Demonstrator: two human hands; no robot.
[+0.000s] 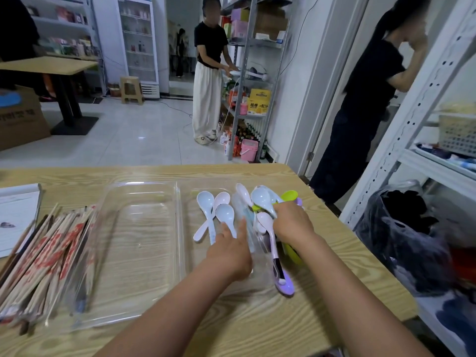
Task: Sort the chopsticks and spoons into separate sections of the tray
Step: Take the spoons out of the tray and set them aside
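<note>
On the light wooden table (257, 328) lies a clear plastic tray (144, 253) with several sections. The paper-wrapped chopsticks (49, 256) with red print fill the section at 9 o'clock; the middle section holds nothing. The white and pale pink plastic spoons (213, 215) lie in the section at 3 o'clock, and a green spoon (289, 195) and a purple spoon (286, 286) lie at its right edge.

The left hand (231, 251) rests over the spoon handles with fingers straight and relaxed — it grasps nothing. The right hand (293, 221) is curled over a bundle of spoons; it seems to grip them, but its fingers are hidden.

At 9 o'clock a white paper sheet (18, 212) lies beside the tray. At 12 o'clock stands a metal shelf (247, 81) with a yellow carton (258, 101) — its Chinese print is too blurred to read surely. Two persons in black tops stand behind, and a brown cardboard box (20, 117) at 10 o'clock carries blurred writing.
</note>
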